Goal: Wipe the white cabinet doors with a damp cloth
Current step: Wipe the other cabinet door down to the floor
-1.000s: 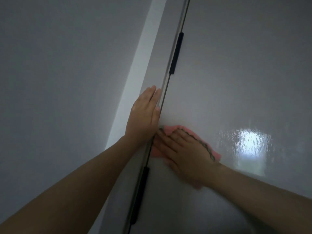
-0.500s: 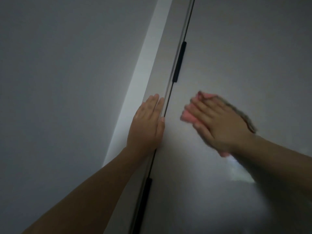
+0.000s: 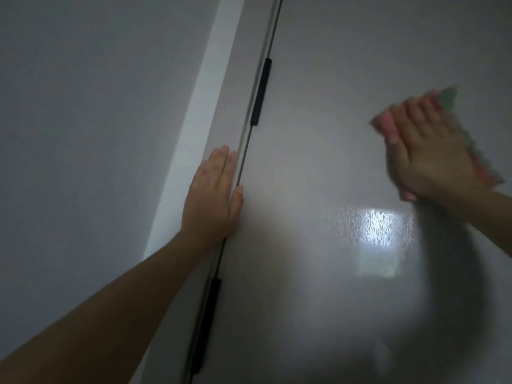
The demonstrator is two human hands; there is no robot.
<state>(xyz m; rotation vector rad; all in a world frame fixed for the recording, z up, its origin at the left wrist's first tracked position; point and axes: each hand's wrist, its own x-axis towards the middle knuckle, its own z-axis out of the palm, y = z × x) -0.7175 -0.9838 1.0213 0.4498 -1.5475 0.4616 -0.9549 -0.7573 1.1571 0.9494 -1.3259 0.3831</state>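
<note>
A glossy white cabinet door [image 3: 346,65] fills the right of the head view, with a bright wet reflection at its middle. My right hand [image 3: 435,156] lies flat on a pink cloth [image 3: 383,121], pressing it against this door near the right edge of the view; the hand and cloth are motion-blurred. My left hand [image 3: 214,198] rests flat, fingers together, on the narrow left door panel [image 3: 235,87] beside the dark vertical gap between the doors. It holds nothing.
Two black bar handles sit along the door gap, an upper black handle [image 3: 261,91] above my left hand and a lower black handle [image 3: 205,325] below it. A plain grey wall [image 3: 83,134] covers the left side.
My right hand has swept the pink cloth up and to the right, from beside the door gap across the right door. My left hand has stayed pressed by the gap.
</note>
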